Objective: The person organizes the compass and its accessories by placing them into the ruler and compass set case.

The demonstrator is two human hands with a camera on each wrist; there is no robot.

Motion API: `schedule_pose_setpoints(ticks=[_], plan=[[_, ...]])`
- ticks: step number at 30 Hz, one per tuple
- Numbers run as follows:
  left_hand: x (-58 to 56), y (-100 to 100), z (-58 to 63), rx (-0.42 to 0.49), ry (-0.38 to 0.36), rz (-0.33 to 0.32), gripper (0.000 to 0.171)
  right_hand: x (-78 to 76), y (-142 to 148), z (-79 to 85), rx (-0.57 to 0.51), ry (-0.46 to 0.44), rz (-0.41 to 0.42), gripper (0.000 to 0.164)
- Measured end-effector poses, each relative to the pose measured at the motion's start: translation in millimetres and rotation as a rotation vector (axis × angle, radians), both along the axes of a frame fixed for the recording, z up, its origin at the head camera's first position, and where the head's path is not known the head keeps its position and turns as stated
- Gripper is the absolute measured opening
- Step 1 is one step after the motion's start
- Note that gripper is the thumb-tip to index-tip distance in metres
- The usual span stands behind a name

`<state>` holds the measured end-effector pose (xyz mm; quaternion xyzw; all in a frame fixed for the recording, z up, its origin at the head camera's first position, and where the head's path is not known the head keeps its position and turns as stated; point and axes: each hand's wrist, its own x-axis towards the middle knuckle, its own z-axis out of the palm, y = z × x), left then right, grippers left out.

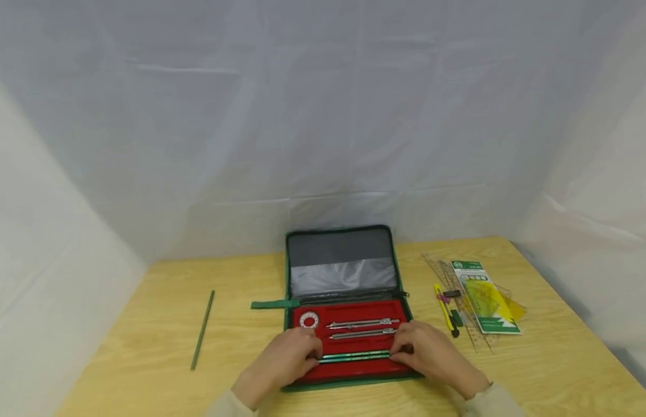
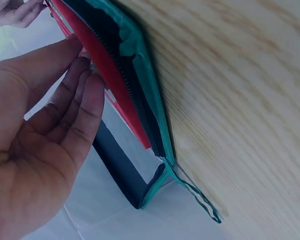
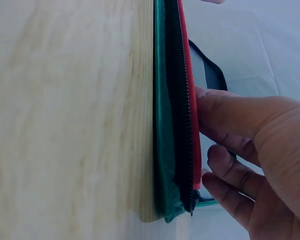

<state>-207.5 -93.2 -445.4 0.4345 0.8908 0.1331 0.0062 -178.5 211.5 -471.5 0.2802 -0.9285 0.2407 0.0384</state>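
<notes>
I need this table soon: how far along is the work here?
Apparently done: two compasses and a white ring sit in the red tray. In hand: two green pencils, held at their ends by the left hand and right hand. Perhaps left, if packing: the third pencil and yellow cutter on the table, then closing the open case.

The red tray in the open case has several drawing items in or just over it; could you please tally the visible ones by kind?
White ring-shaped piece: 1
Silver metal instruments: 2
Green pencils: 2
Total: 5
</notes>
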Motion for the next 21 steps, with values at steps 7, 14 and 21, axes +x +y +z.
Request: schedule_pose_setpoints(ticks=[7,14,21], plan=[[1.0,0.9,2.6,-0.016,-0.01,0.035,0.006,-0.5,0.1,-0.7,0.013,0.021,-0.022,0.003],[-0.2,1.4,5.7,-0.025,-0.071,0.053,0.004,0.0,2.7,0.8,0.043,-0.003,-0.062,0.008],[-0.1,1.3,3.9,-0.024,-0.067,0.058,0.005,1.6,2.7,0.6,0.059,0.003,-0.071,0.009]])
